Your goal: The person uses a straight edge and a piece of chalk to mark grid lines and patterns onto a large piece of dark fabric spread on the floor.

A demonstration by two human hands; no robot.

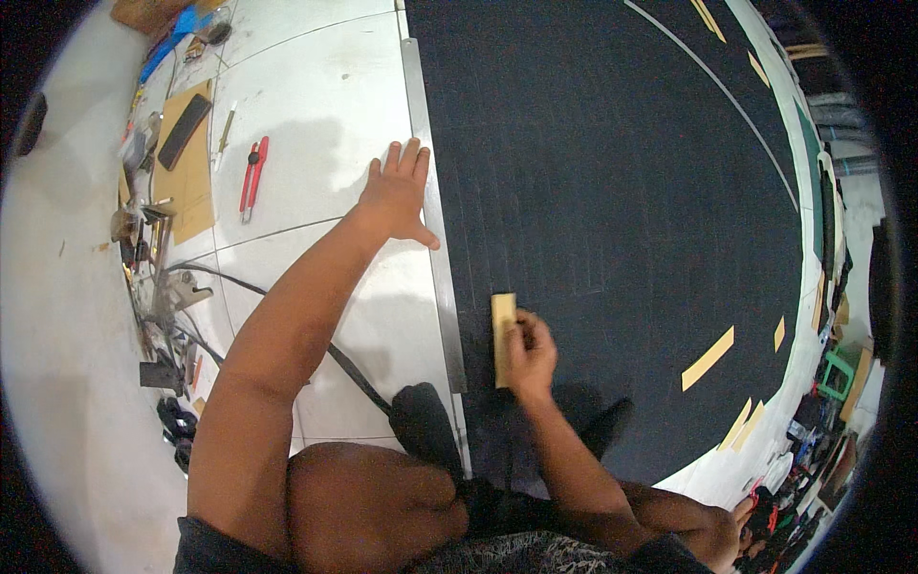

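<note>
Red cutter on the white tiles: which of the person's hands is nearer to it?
Left. The left hand is to the red cutter's right, spread at the metal strip; the right hand is farther right and nearer the body, gripping a cream strip.

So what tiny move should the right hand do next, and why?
Maybe nudge the yellow strip left toward the metal bar: the right hand is holding it, and some dark sheet shows between strip and bar.
</note>
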